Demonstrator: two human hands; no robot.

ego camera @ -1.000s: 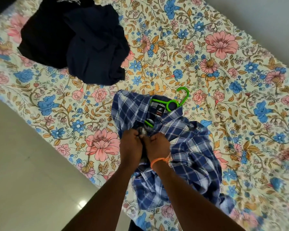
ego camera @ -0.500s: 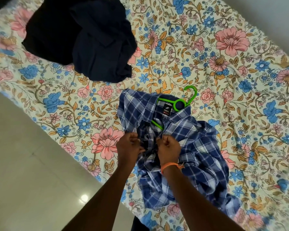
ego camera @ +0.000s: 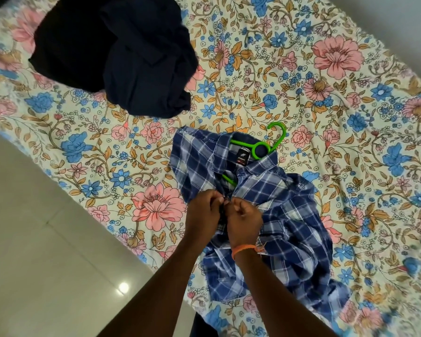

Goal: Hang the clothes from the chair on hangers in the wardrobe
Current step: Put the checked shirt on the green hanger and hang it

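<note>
A blue plaid shirt (ego camera: 284, 215) lies crumpled on the flowered bed (ego camera: 314, 93). A green plastic hanger (ego camera: 260, 148) sits inside its collar, hook poking out toward the far side. My left hand (ego camera: 203, 216) and my right hand (ego camera: 244, 221) meet at the shirt's front opening just below the collar. Each hand pinches one edge of the placket, fingers curled. An orange band circles my right wrist. What lies between the fingertips is too small to make out.
A heap of dark navy and black clothes (ego camera: 122, 52) lies on the bed at the upper left. The pale tiled floor (ego camera: 46, 251) runs along the bed's left edge. A grey wall (ego camera: 399, 20) borders the bed at the upper right.
My hands drew apart on the shirt front half a second ago and have come back together at the placket. The camera view shifted slightly; the shirt and hanger stayed in place.
</note>
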